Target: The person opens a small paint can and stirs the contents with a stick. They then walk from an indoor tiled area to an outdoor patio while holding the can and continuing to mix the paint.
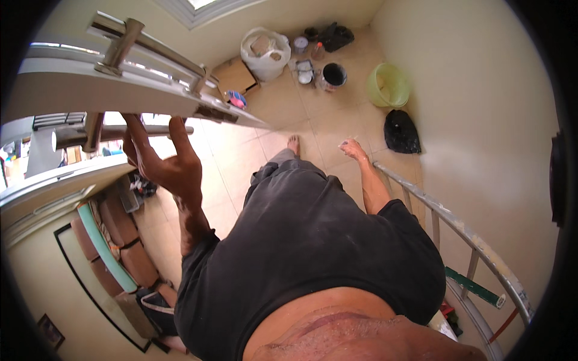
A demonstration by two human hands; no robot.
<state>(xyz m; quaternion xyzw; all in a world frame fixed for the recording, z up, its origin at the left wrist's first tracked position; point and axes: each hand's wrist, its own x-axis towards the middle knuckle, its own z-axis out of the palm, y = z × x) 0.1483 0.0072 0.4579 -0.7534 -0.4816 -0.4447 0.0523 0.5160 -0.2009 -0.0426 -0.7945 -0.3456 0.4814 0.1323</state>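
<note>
My left hand (pixel 162 163) is raised beside the door (pixel 150 99), which stands edge-on to me at the upper left. Its fingers and thumb are apart, and the tips reach the door's near face by the metal bar handle (pixel 111 132); I cannot tell whether they press on it. A matching bar handle (pixel 162 55) sticks out on the far face. Low on my right, my right hand (pixel 353 148) has its fingers curled in, with a small whitish bit at the tips that is too small to name. A paint-spotted metal ladder (pixel 448 215) stands beside my right arm.
Along the far wall are a white plastic bag (pixel 265 57), a cardboard box (pixel 236 81), a dark-mouthed bucket (pixel 333 77) and a small bottle (pixel 318 50). A yellow-green bucket (pixel 388 86) and black bag (pixel 401 131) line the right wall. A brown sofa (pixel 137 262) stands lower left.
</note>
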